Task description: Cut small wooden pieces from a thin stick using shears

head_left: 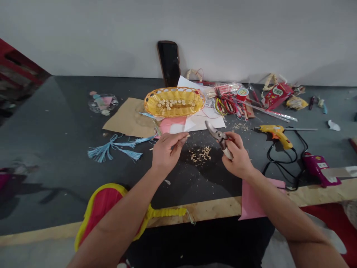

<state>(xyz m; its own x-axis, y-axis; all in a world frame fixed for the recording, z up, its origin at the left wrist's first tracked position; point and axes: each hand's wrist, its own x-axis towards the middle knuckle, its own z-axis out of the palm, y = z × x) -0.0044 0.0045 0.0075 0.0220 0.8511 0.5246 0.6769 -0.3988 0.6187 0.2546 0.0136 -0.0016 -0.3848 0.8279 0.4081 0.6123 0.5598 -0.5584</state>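
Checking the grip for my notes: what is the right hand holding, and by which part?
The right hand grips pruning shears by their handles.

Nothing readable on this counter (50, 149) so far! The red foil packet (277, 95) flashes a pale panel with green lettering, too small to make out. Over on the magenta case (316, 166), a white label, blurred! And the little round tub (242, 94)? A green band, no legible words.
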